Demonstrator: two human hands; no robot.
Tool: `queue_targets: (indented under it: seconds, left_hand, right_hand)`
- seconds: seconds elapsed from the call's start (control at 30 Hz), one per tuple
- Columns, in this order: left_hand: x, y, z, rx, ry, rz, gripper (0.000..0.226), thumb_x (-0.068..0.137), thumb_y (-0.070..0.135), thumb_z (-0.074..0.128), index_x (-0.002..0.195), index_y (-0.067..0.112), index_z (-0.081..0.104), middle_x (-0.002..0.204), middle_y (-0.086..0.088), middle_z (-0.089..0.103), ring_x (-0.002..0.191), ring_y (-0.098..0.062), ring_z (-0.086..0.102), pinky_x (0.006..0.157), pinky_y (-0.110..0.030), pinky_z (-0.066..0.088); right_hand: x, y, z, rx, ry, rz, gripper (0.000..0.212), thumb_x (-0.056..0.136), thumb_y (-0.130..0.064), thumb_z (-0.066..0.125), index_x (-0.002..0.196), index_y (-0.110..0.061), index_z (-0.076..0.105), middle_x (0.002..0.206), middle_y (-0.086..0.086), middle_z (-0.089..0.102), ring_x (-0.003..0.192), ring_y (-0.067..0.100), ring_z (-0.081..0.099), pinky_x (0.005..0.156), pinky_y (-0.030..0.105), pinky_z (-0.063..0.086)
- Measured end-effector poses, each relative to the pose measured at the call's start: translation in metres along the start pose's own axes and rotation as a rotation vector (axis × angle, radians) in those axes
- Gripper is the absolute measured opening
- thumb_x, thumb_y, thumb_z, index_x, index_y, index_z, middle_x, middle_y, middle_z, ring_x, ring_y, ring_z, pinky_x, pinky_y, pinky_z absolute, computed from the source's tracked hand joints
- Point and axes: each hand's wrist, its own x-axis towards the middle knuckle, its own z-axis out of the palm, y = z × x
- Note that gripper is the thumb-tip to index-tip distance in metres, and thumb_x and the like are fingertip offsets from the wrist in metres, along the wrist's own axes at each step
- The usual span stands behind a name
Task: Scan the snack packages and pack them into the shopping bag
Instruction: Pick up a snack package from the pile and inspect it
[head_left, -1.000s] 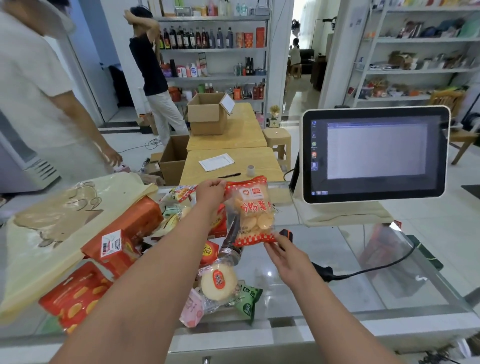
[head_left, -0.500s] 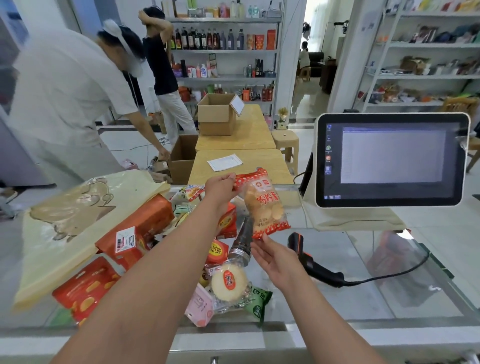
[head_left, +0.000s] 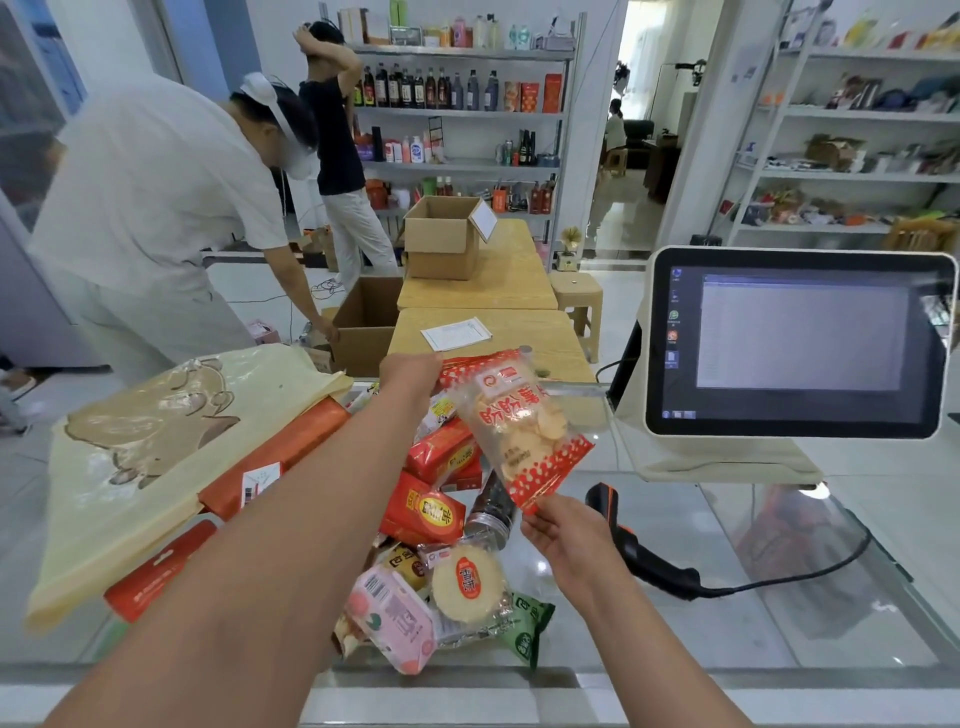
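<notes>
My left hand (head_left: 408, 376) grips the top edge of a clear red-trimmed bag of round crackers (head_left: 519, 431), held tilted above the counter. My right hand (head_left: 563, 535) pinches the bag's lower corner. Below lies a pile of snack packages (head_left: 431, 519): red boxes, a round rice cracker, a pink pack, a green pack. A cream shopping bag (head_left: 150, 452) with a brown cartoon print lies flat at the left, partly over a long orange box (head_left: 270, 462). A black and orange barcode scanner (head_left: 628, 540) rests on the glass just right of my right hand.
A touchscreen register (head_left: 800, 343) stands at the right on the glass counter (head_left: 779, 597). Beyond are wooden tables (head_left: 483, 291) with a cardboard box (head_left: 441, 236), shelves of bottles, and two people (head_left: 156, 218) at the left.
The cracker bag has tilted and swung slightly left and up. My right hand left the scanner area and took hold of the bag's lower corner. The person in white has bent down to a box.
</notes>
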Motion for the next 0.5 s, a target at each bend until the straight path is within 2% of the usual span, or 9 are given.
queue_targets:
  seconds: [0.07,0.17,0.23,0.3,0.4,0.5]
  left_hand:
    - [0.000,0.001,-0.003,-0.013,0.017,-0.004,0.030,0.082,0.010,0.070,0.110,0.001,0.063,0.091,-0.008,0.069,0.080,-0.018,0.068,0.050,-0.022,0.048]
    - [-0.006,0.002,0.004,-0.069,-0.164,0.062,0.024,0.092,0.007,0.060,0.115,-0.003,0.061,0.086,-0.008,0.063,0.076,-0.017,0.062,0.065,-0.025,0.054]
    - [-0.012,0.001,0.007,-0.098,-0.204,0.072,0.017,0.095,0.006,0.057,0.109,0.000,0.064,0.091,-0.010,0.063,0.080,-0.018,0.061,0.073,-0.028,0.055]
    - [-0.013,-0.001,0.007,-0.110,-0.248,0.062,0.018,0.096,0.007,0.054,0.110,0.001,0.064,0.091,-0.009,0.063,0.080,-0.016,0.061,0.076,-0.029,0.056]
    - [-0.010,-0.002,0.003,-0.084,-0.305,0.082,0.022,0.098,0.008,0.052,0.116,0.000,0.061,0.095,-0.008,0.062,0.083,-0.015,0.061,0.077,-0.029,0.055]
    - [-0.014,-0.003,0.001,-0.101,-0.377,0.114,0.024,0.099,0.007,0.048,0.119,0.000,0.057,0.095,-0.008,0.061,0.085,-0.016,0.061,0.087,-0.030,0.052]
  right_hand:
    - [-0.002,0.003,0.002,-0.010,-0.019,-0.014,0.012,0.089,0.005,0.056,0.079,-0.001,0.055,0.062,0.008,0.059,0.058,0.015,0.056,0.059,0.024,0.053]
    - [-0.003,0.009,0.005,0.012,-0.027,-0.017,0.010,0.090,0.003,0.056,0.083,-0.004,0.053,0.062,0.007,0.060,0.058,0.015,0.056,0.059,0.025,0.053]
    - [-0.003,0.010,0.007,0.050,-0.040,0.006,0.015,0.089,0.002,0.057,0.096,-0.009,0.051,0.065,0.008,0.061,0.060,0.016,0.056,0.063,0.029,0.053]
    - [-0.002,0.009,0.005,0.076,-0.058,0.029,0.022,0.089,-0.001,0.058,0.105,-0.013,0.048,0.071,0.011,0.063,0.063,0.019,0.058,0.064,0.033,0.053]
    - [0.004,0.004,0.001,0.097,-0.026,0.062,0.023,0.093,-0.011,0.056,0.115,-0.008,0.049,0.084,0.014,0.064,0.071,0.024,0.062,0.065,0.035,0.054]
    - [0.012,-0.004,-0.002,0.190,0.047,0.091,0.035,0.097,-0.028,0.053,0.122,-0.005,0.045,0.083,0.017,0.062,0.072,0.025,0.060,0.066,0.036,0.052]
